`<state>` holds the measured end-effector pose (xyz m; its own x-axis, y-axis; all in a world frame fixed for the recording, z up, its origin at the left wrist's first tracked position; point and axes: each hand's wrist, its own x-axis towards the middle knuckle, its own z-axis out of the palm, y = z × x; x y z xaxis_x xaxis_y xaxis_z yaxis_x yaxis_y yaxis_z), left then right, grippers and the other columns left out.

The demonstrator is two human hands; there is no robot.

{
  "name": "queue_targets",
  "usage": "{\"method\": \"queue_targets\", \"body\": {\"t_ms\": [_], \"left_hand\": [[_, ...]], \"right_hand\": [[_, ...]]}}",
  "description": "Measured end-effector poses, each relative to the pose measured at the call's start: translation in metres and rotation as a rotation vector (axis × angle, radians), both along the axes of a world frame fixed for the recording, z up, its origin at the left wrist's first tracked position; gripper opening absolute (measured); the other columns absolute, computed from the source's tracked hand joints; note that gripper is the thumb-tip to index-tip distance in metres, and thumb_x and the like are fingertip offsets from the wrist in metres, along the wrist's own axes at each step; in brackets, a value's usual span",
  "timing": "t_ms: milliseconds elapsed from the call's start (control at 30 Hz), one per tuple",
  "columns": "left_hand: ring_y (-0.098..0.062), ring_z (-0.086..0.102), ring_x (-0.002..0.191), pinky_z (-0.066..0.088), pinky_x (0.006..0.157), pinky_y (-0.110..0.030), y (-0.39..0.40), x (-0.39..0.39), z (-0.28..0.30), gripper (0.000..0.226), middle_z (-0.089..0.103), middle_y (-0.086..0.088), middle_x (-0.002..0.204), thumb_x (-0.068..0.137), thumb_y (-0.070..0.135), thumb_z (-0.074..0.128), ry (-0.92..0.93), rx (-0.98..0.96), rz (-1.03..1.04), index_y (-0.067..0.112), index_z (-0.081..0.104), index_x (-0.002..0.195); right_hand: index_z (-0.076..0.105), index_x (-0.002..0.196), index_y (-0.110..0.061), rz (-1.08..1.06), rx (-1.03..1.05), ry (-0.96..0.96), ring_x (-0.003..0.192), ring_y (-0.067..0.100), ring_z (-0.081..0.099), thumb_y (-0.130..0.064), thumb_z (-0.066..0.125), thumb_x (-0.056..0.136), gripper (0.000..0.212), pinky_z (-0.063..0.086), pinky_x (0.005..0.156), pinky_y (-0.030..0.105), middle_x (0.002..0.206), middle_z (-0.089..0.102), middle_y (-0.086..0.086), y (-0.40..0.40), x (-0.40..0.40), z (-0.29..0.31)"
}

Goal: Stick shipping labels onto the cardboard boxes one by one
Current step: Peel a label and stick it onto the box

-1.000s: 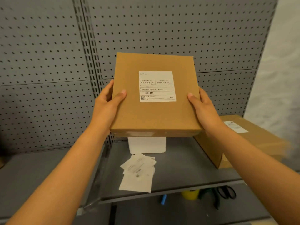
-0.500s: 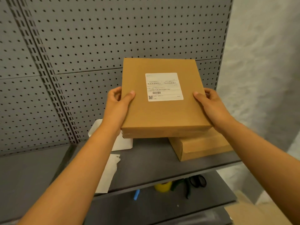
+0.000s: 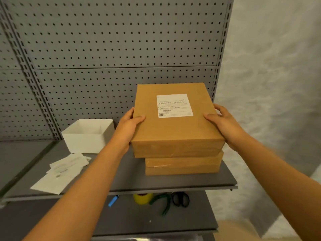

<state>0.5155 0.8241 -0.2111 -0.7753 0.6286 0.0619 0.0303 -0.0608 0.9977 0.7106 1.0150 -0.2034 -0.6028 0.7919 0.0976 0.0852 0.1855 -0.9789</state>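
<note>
Both hands are gripping a labelled cardboard box (image 3: 175,126) at its sides: left hand (image 3: 129,125) on the left edge with the thumb lying over the top face, right hand (image 3: 224,122) on the right edge, thumb likewise on top, fingers curling round the far side. The box is sitting just over a second cardboard box (image 3: 182,164) on the right end of the grey shelf (image 3: 121,178); whether the two are touching yet, I cannot tell.

Judging by this, the step in hand is stacking the finished box. To do it well: be lowering it level, squaring its edges to the box below (it is overhanging to the left at the moment), and be freeing the fingers only once the weight is resting.

The top box is plain brown and flat, with clean corners. A white shipping label (image 3: 174,105) is lying flat near the back of its top face, roughly square to the edges, with printed text, a barcode and a QR code; no lifted corners showing.

Loose label sheets (image 3: 60,173) are lying at the left of the shelf, in front of an open white box (image 3: 86,136).
</note>
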Motion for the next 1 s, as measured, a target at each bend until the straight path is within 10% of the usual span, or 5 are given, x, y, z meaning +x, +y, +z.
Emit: {"method": "queue_targets", "body": {"t_ms": [1000], "left_hand": [[-0.023,0.061,0.084,0.050,0.071,-0.034,0.043,-0.002,0.008,0.020,0.064,-0.007,0.097,0.094,0.029,0.054,-0.166,-0.277,0.025,0.015,0.057,0.108]], "right_hand": [[0.042,0.138,-0.021,0.067,-0.122,-0.246,0.100,0.025,0.060,-0.038,0.063,0.088,0.057,0.052,0.078,0.035,0.121,0.058,0.005,0.057,-0.017,0.001]]}}
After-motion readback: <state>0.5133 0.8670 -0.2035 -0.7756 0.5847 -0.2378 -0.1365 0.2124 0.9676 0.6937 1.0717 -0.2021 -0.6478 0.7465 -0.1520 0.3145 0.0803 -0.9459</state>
